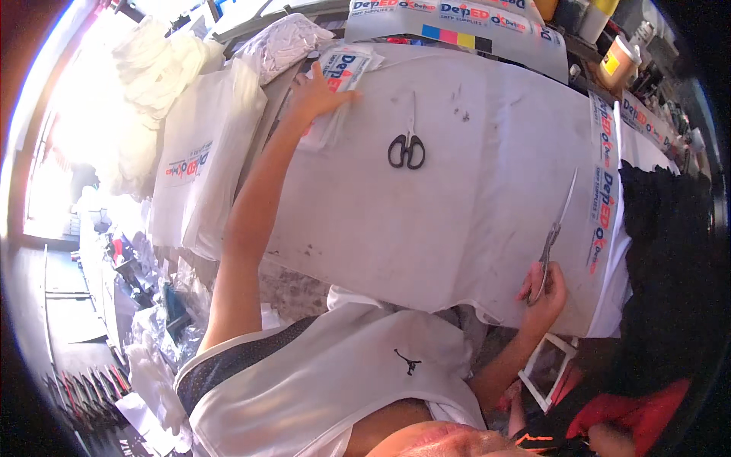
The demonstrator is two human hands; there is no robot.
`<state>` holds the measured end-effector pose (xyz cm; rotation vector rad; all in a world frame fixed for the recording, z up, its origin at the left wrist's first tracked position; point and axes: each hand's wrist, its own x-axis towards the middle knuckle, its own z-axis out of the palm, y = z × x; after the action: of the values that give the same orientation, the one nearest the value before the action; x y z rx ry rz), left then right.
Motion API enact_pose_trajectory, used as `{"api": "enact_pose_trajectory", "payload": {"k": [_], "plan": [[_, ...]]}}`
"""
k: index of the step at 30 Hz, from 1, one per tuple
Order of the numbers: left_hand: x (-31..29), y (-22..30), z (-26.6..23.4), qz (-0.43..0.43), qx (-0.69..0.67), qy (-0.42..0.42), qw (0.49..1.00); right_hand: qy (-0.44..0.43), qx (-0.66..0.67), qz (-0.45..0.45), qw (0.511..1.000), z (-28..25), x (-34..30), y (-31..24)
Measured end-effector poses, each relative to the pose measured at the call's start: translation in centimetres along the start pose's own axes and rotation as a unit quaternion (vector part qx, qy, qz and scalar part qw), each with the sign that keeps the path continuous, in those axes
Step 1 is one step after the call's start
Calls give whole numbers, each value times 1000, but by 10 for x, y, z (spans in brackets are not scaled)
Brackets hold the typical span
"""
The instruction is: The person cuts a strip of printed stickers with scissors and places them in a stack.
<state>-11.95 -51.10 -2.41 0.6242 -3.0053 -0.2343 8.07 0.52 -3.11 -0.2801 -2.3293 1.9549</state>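
Note:
My left hand (pixel 314 97) rests at the far left of the table on a small stack of printed white strips (pixel 340 65), thumb and fingers spread apart. Near the table's right front edge, my right hand (pixel 547 295) is closed round the handles of long metal scissors (pixel 550 242). Their blades point away from me, looking almost closed. A second pair of scissors, with black handles (pixel 406 152), lies flat beyond the table's middle, its tips pointing away. Both pairs are apart from the strips.
The pale cloth-covered table (pixel 381 228) has dark smudges. White printed bags (pixel 190 152) lie left, beside a bag of white scraps (pixel 285 42). A printed sheet (pixel 457 27) and a tub (pixel 618 61) stand at the back. Black fabric (pixel 662 251) hangs at right; another person's red sleeve (pixel 632 411) shows lower right.

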Motion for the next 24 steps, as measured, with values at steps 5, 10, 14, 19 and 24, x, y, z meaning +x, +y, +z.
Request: {"api": "enact_pose_trajectory", "payload": {"k": [5, 10, 14, 19, 24], "plan": [[24, 12, 9, 0, -122, 23, 992, -7, 0, 8, 1000, -5, 1, 9], [37, 13, 8, 7, -121, 75, 990, -2, 56, 22, 998, -1, 2, 6], [40, 7, 11, 1, -91, 72, 993, -8, 66, 60, 996, -3, 0, 5], [-37, 63, -32, 81, -91, 63, 991, -11, 36, 30, 999, -3, 1, 6], [-146, 142, -15, 114, -34, -20, 993, -16, 6, 16, 1000, -1, 3, 1]]}}
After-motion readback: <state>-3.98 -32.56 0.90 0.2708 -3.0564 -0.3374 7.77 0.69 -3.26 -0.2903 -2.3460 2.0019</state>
